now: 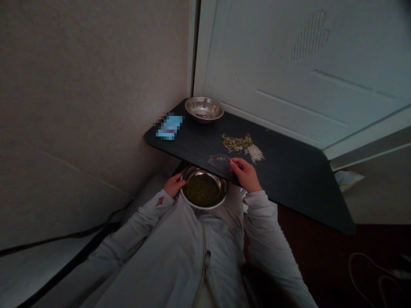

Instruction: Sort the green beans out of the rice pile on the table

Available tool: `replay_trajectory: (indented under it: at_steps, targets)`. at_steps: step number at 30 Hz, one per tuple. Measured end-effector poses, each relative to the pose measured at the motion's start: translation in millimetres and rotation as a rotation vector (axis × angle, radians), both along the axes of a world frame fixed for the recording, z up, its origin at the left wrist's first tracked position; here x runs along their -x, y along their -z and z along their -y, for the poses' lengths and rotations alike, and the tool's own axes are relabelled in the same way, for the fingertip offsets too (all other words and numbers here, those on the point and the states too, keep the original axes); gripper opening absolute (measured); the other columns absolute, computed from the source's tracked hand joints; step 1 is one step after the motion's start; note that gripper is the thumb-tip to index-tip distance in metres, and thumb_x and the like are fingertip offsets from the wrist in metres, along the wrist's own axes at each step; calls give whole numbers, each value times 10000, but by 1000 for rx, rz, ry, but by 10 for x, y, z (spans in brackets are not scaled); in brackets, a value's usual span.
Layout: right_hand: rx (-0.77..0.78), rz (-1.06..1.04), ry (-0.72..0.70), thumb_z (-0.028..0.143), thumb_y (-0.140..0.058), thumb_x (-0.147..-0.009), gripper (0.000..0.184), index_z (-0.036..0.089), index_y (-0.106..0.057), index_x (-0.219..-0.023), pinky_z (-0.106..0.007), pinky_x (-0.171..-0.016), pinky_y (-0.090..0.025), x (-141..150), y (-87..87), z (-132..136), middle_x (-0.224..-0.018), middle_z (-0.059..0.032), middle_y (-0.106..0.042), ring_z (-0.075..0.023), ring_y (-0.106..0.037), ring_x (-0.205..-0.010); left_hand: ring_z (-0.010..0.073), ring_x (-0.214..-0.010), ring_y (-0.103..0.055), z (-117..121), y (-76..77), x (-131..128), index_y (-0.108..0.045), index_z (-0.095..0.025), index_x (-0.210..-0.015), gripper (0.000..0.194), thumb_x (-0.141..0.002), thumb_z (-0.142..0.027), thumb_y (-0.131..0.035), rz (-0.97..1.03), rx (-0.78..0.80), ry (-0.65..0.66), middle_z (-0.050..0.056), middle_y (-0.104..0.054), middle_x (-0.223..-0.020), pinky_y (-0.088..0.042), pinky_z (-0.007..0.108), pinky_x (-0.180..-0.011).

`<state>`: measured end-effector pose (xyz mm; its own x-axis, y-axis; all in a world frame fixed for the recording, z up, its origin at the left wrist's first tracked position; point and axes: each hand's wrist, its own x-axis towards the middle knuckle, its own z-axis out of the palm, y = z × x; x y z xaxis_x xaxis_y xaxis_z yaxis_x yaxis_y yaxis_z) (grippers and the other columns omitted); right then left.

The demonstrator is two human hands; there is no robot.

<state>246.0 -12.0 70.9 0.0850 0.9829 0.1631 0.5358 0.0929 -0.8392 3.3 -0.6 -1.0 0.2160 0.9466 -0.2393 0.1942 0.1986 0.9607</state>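
My left hand [174, 185] grips the rim of a steel bowl [218, 201] full of green grains, held just below the near edge of the dark table [289, 171]. My right hand [245, 173] rests at the table edge beside the bowl, fingers pinched on a thin clear plastic piece [218, 161] lying on the table. A pile of green grains [236, 142] and a smaller pile of white grains [256, 152] lie just beyond the right hand.
A second steel bowl [204, 108] with a small red item inside stands at the table's far corner. A blue packet [169, 126] lies at the left edge. A white door [305, 64] and a beige wall [96, 85] close off the back. Cables [369, 273] lie on the floor at right.
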Motion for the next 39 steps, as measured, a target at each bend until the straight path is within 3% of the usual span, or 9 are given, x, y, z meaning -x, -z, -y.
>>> replay_trajectory:
  at_steps: [27, 30, 35, 39]
  targets:
    - [27, 36, -61, 389, -450, -680, 284, 179, -571, -828, -232, -571, -386, 28, -55, 43, -618, -4, -564, -111, -516, -576, 192, -799, -533, -10, 45, 14, -567, -120, -925, 417, -545, -285, -514, -26, -26, -13, 19, -625, -802, -400, 308, -732]
    - [-36, -54, 53, 400, -446, -676, 301, 166, -552, -832, -229, -558, -384, -14, -24, 37, -604, -2, -548, -108, -504, -564, 191, -799, -533, -12, 54, 16, -566, -129, -930, 422, -546, -294, -514, -22, -26, -19, 14, -625, -803, -402, 303, -728]
    - [-242, -204, 505, 423, -384, -698, 338, 148, -490, -861, -227, -568, -387, -136, 63, 17, -664, -13, -524, -97, -487, -584, 191, -804, -531, -12, 48, 20, -569, -137, -927, 417, -544, -293, -517, -41, -25, -23, 11, -623, -817, -399, 299, -732]
    - [-259, -177, 550, 424, -371, -695, 338, 144, -491, -842, -235, -602, -390, -149, 78, 0, -722, -33, -531, -105, -489, -633, 190, -778, -535, -9, 33, 14, -579, -128, -896, 403, -535, -296, -518, -42, -29, -27, 13, -627, -775, -399, 304, -723]
